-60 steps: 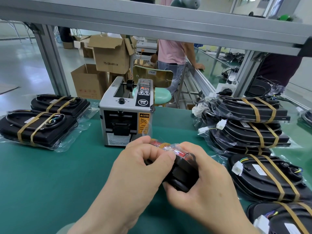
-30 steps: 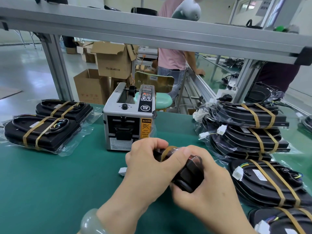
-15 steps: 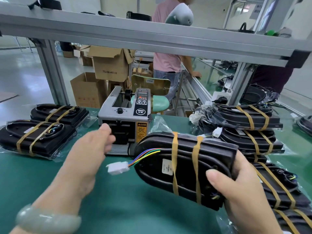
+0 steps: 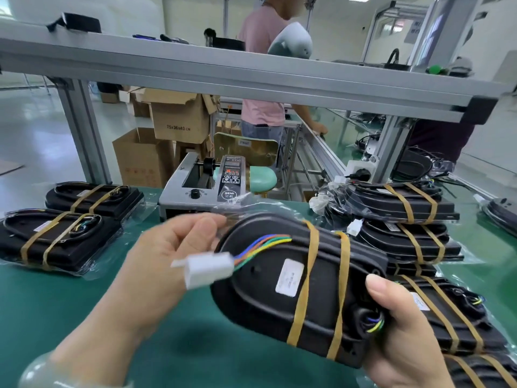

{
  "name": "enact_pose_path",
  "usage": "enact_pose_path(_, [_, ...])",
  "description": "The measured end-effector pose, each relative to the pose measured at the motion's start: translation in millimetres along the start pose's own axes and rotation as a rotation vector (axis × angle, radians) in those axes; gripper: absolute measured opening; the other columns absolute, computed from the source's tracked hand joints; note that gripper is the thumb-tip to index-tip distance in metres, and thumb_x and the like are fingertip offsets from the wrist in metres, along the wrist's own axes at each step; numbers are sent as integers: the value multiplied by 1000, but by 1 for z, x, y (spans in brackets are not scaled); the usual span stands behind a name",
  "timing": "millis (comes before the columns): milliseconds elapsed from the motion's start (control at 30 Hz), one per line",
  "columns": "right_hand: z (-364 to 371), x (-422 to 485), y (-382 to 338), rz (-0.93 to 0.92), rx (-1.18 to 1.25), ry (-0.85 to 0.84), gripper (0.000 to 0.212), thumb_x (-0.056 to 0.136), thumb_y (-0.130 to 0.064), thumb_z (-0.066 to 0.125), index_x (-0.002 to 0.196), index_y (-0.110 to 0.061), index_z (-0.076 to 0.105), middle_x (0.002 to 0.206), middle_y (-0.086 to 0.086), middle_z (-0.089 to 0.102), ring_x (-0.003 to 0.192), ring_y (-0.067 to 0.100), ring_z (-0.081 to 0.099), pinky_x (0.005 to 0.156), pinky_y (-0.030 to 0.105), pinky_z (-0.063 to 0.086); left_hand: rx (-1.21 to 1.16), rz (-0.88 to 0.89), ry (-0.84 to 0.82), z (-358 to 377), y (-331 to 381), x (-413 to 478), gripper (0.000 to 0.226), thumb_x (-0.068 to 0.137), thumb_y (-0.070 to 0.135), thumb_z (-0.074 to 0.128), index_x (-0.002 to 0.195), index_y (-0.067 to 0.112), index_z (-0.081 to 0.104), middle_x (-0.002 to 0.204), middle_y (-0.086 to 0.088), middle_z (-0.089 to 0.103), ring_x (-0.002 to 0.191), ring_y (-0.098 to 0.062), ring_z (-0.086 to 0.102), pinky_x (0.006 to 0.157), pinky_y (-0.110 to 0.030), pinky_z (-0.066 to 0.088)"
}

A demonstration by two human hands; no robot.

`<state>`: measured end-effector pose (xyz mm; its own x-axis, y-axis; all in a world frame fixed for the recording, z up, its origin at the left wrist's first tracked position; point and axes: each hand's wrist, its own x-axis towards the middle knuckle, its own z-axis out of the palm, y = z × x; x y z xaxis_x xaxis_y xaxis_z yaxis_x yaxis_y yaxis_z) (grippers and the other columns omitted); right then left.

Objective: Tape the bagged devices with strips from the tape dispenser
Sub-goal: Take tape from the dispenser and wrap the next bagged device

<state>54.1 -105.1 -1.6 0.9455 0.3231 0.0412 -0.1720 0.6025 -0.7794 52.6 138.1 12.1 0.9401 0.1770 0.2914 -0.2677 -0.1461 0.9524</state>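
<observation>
I hold the bagged device [image 4: 279,289] above the near edge of the worktop [image 4: 56,303], right hand [image 4: 402,340] curled round its right end, left hand [image 4: 162,261] pinching the loose bag film [image 4: 237,203]. I judge the dangling white connector [image 4: 208,268] could snag and tear the film, or catch the tape dispenser [image 4: 201,191] behind.

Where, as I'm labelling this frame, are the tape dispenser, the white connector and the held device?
Tape dispenser [image 4: 195,194], head view, knob on its top.
Connector [image 4: 208,268], head view, middle of its white housing.
Held device [image 4: 260,298], head view, black casing left of its label.
</observation>
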Motion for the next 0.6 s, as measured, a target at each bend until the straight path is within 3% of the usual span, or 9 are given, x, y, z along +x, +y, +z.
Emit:
enact_pose_path(67, [-2, 3, -2, 33, 76, 32, 82, 29, -32, 93, 103, -4, 73, 105, 26, 69, 90, 40, 69, 67, 53, 57, -7, -226, -221, -5, -4, -4, 16, 83, 30, 64, 86, 16, 71, 68, 2, 69, 54, -10, 54, 49, -21, 40])
enact_pose_path(100, [-2, 4, -3, 63, 115, -21, 75, 37, -31, 92, 105, -5, 73, 108, 24, 69, 94, 39, 69, 70, 55, 56, 54, -205, -251, -9, -4, -6, 11, 85, 28, 66, 83, 18, 71, 68, 2, 70, 52, -9, 51, 48, -19, 38])
enact_pose_path(133, [-3, 4, -2, 80, 157, -86, 68, 46, -29, 90, 107, -6, 72, 110, 22, 68, 98, 38, 67, 74, 57, 55, 101, -163, -217, -12, -4, -7, 1, 83, 24, 72, 84, 24, 73, 69, 2, 72, 51, -7, 49, 48, -17, 38])
enact_pose_path(167, [-2, 4, -3, 86, 189, -118, 66, 49, -28, 90, 109, -6, 71, 111, 22, 67, 100, 38, 67, 75, 59, 54, 160, -71, -125, -13, -3, -8, 14, 81, 18, 76, 84, 32, 73, 70, 2, 73, 50, -5, 50, 47, -13, 39])
enact_pose_path(267, [4, 6, -1, 79, 211, -3, 78, 29, -26, 93, 102, -4, 74, 106, 25, 69, 93, 41, 68, 65, 57, 55, 28, 38, 146, -10, 0, -17, 24, 67, 21, 86, 83, 32, 73, 74, 1, 75, 58, -2, 60, 57, -12, 48])
enact_pose_path(333, [12, 6, 2, 47, 236, 19, 80, 24, -24, 93, 99, -3, 75, 105, 26, 69, 90, 42, 69, 63, 56, 55, -302, -143, 11, 1, -7, -26, 69, 38, 49, 93, 101, 32, 69, 95, 0, 75, 77, -9, 67, 71, -29, 50])
enact_pose_path(400, [15, 9, 11, 34, 286, 34, 82, 21, -23, 94, 98, -3, 75, 105, 26, 69, 90, 42, 69, 63, 57, 55, -551, -391, -197, 19, -14, -38, 107, 13, 55, 93, 115, 32, 65, 110, 0, 72, 92, -18, 69, 75, -38, 45])
enact_pose_path(500, [13, 12, 24, 68, 235, 45, 86, 25, -38, 96, 103, -8, 75, 111, 22, 68, 98, 38, 68, 70, 55, 57, -579, -440, -155, 38, -16, -46, 76, 30, 32, 98, 100, 19, 71, 93, -12, 74, 76, -26, 71, 65, -40, 56])
enact_pose_path(600, [7, 13, 23, 131, 52, 73, 68, 66, -50, 74, 112, 0, 67, 107, 24, 69, 96, 37, 67, 80, 44, 55, -591, -433, 66, 27, -14, -40, 36, 58, 21, 74, 92, 8, 71, 82, -19, 72, 60, -28, 69, 48, -35, 56])
